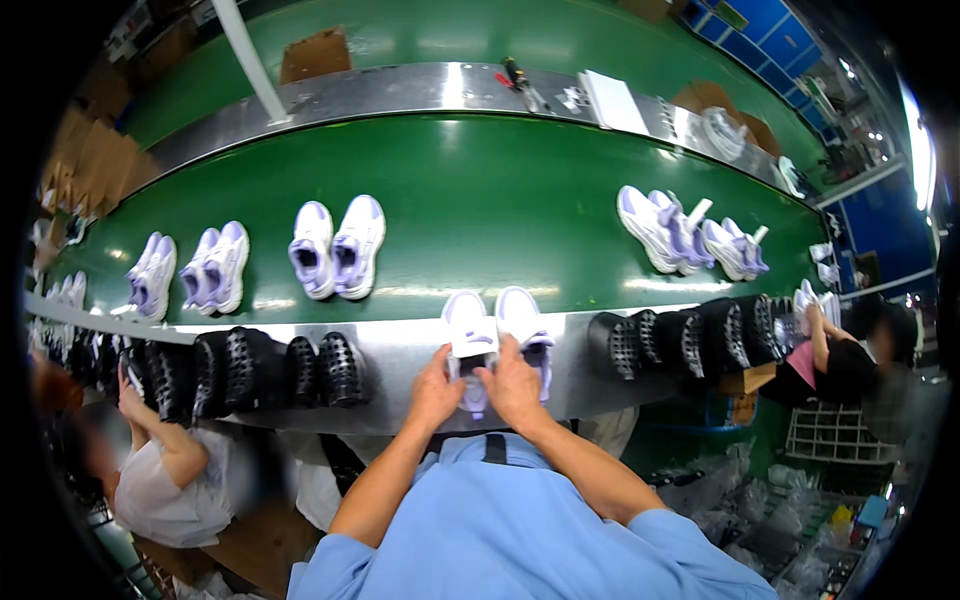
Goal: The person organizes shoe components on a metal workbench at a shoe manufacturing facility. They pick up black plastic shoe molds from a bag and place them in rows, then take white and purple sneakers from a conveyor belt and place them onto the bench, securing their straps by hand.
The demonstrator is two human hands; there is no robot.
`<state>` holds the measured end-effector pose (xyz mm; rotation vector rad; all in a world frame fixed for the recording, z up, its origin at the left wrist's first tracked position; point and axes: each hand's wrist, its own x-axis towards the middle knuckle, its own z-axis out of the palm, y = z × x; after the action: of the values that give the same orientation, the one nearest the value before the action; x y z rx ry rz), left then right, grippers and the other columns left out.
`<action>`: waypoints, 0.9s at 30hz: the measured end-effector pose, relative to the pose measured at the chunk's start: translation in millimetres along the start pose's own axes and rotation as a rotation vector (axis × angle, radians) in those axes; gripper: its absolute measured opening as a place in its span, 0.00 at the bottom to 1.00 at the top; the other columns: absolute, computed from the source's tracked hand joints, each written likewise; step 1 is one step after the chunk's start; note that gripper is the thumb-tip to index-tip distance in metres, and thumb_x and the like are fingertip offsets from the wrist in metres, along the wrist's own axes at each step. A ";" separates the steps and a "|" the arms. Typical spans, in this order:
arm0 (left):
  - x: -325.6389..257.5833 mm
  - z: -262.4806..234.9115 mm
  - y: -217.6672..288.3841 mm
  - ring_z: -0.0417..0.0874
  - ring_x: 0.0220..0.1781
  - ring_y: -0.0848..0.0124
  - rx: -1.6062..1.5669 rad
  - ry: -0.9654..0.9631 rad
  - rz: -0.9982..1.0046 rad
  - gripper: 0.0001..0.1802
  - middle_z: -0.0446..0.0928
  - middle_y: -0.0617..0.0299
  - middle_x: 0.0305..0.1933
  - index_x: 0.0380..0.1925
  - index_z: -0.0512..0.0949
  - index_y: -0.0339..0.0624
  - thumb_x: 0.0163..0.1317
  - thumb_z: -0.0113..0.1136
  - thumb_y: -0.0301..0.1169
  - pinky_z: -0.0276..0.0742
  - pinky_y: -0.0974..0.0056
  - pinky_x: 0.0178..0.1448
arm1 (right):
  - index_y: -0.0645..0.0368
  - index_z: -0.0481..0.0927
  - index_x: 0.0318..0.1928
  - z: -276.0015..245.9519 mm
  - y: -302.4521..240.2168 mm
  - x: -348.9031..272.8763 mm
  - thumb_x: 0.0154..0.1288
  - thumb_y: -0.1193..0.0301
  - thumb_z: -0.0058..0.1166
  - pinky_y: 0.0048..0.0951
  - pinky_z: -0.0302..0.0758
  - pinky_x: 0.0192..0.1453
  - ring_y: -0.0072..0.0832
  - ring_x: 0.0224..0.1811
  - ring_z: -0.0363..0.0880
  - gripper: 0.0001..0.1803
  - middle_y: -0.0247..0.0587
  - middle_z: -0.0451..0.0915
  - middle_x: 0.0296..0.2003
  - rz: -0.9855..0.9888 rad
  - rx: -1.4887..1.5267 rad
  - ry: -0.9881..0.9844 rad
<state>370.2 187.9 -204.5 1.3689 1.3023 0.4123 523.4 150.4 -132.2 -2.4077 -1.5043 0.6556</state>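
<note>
In front of me, a white and lavender sneaker point(466, 325) stands on the metal edge of the bench, toe pointing away. Its mate point(519, 312) is close beside it on the right. My left hand point(436, 392) grips the left sneaker's outer side near the collar. Closed between the two shoes, my right hand point(514, 388) has its thumb at the left sneaker's opening and its fingers along the inner side. The hands partly hide both collars.
Sneaker pairs point(338, 250) stand on the green belt to the left, others point(652, 232) to the right. Black ridged shoe-shaped pieces point(240, 370) line the near edge both sides. Co-workers point(165, 470) sit left and right. Tools point(524, 85) and white paper point(612, 102) lie on the far ledge.
</note>
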 end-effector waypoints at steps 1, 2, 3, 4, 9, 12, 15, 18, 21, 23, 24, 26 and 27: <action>-1.7 -4.2 10.5 0.85 0.43 0.46 -0.013 0.004 -0.015 0.39 0.82 0.42 0.40 0.70 0.73 0.42 0.53 0.65 0.27 0.80 0.46 0.50 | 0.67 0.64 0.66 1.8 -2.8 3.2 0.61 0.62 0.72 0.56 0.82 0.45 0.61 0.42 0.87 0.41 0.66 0.85 0.42 -0.050 -0.008 0.037; 0.2 -0.6 11.7 0.85 0.43 0.45 0.044 0.003 0.023 0.38 0.82 0.42 0.40 0.70 0.74 0.42 0.54 0.65 0.28 0.80 0.46 0.51 | 0.67 0.65 0.65 4.9 0.0 8.0 0.61 0.62 0.72 0.56 0.82 0.44 0.61 0.41 0.87 0.39 0.65 0.85 0.39 -0.026 -0.011 0.007; -2.3 -0.8 10.8 0.85 0.43 0.45 0.103 0.017 0.056 0.37 0.81 0.42 0.40 0.69 0.75 0.42 0.54 0.65 0.28 0.80 0.46 0.51 | 0.67 0.66 0.64 11.2 2.1 12.9 0.62 0.62 0.71 0.56 0.82 0.43 0.62 0.39 0.87 0.38 0.65 0.85 0.35 -0.013 -0.008 -0.029; -0.6 -1.3 13.3 0.84 0.44 0.45 0.160 0.032 0.095 0.36 0.81 0.42 0.41 0.68 0.76 0.42 0.54 0.65 0.28 0.80 0.46 0.52 | 0.67 0.67 0.62 16.3 5.5 15.9 0.62 0.62 0.71 0.57 0.82 0.42 0.63 0.37 0.87 0.36 0.64 0.85 0.33 -0.010 0.004 -0.015; -7.6 -15.1 12.8 0.83 0.45 0.45 0.250 0.114 0.183 0.30 0.80 0.43 0.43 0.64 0.81 0.44 0.58 0.64 0.27 0.80 0.45 0.52 | 0.65 0.71 0.61 15.7 6.7 15.8 0.61 0.64 0.72 0.56 0.81 0.51 0.63 0.45 0.86 0.34 0.65 0.86 0.41 -0.076 0.189 0.022; -12.5 -22.3 14.5 0.83 0.40 0.48 0.269 0.249 0.280 0.21 0.80 0.47 0.36 0.53 0.85 0.40 0.57 0.68 0.27 0.79 0.48 0.47 | 0.59 0.70 0.70 0.8 0.1 22.0 0.57 0.71 0.70 0.50 0.67 0.75 0.59 0.68 0.71 0.39 0.59 0.78 0.59 -0.452 0.275 0.106; -11.3 -24.6 13.1 0.83 0.39 0.49 0.270 0.235 0.309 0.20 0.80 0.48 0.37 0.52 0.85 0.41 0.58 0.69 0.27 0.80 0.48 0.47 | 0.57 0.82 0.55 -7.6 -8.4 42.4 0.58 0.76 0.63 0.49 0.70 0.69 0.53 0.63 0.75 0.22 0.48 0.83 0.50 -0.635 0.299 0.011; -10.7 -27.7 9.4 0.84 0.39 0.47 0.130 0.271 0.217 0.18 0.81 0.48 0.36 0.50 0.82 0.41 0.58 0.68 0.25 0.79 0.47 0.46 | 0.56 0.82 0.41 -7.8 0.7 49.3 0.53 0.79 0.61 0.45 0.71 0.61 0.48 0.56 0.79 0.13 0.41 0.83 0.41 -0.652 0.269 -0.158; -9.8 -23.6 16.3 0.84 0.39 0.47 0.071 0.283 0.168 0.17 0.81 0.48 0.35 0.48 0.80 0.41 0.58 0.68 0.23 0.79 0.46 0.45 | 0.56 0.81 0.42 1.3 -0.5 48.4 0.52 0.77 0.63 0.47 0.70 0.64 0.49 0.57 0.78 0.14 0.41 0.83 0.40 -0.826 0.214 -0.191; -8.0 -17.4 12.1 0.84 0.40 0.47 0.076 0.276 0.195 0.17 0.81 0.48 0.35 0.49 0.79 0.41 0.58 0.67 0.22 0.79 0.47 0.45 | 0.54 0.82 0.49 13.3 -5.5 47.0 0.60 0.71 0.63 0.47 0.67 0.71 0.49 0.65 0.74 0.15 0.45 0.82 0.51 -0.794 0.291 -0.220; -9.3 -20.2 11.3 0.84 0.40 0.47 0.103 0.307 0.245 0.18 0.80 0.49 0.36 0.50 0.79 0.42 0.58 0.68 0.22 0.78 0.47 0.45 | 0.54 0.82 0.51 15.5 -13.2 44.4 0.64 0.70 0.62 0.46 0.65 0.73 0.48 0.67 0.72 0.15 0.46 0.81 0.54 -0.754 0.381 -0.213; -12.3 -24.5 10.7 0.84 0.41 0.47 0.110 0.283 0.202 0.22 0.82 0.49 0.39 0.53 0.79 0.43 0.57 0.69 0.22 0.80 0.48 0.46 | 0.56 0.82 0.56 11.9 -17.4 41.1 0.76 0.60 0.55 0.42 0.60 0.78 0.42 0.72 0.69 0.17 0.46 0.76 0.66 -0.566 0.585 -0.217; -16.3 -27.4 17.1 0.84 0.41 0.46 0.114 0.268 0.180 0.24 0.82 0.48 0.41 0.55 0.80 0.44 0.56 0.70 0.21 0.81 0.48 0.46 | 0.58 0.82 0.54 8.2 -11.4 42.6 0.77 0.59 0.53 0.42 0.59 0.78 0.40 0.72 0.69 0.17 0.45 0.77 0.66 -0.463 0.721 -0.225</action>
<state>349.7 191.4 -174.9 1.5728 1.4419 0.6718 526.4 193.2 -145.3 -1.4352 -1.4834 1.1335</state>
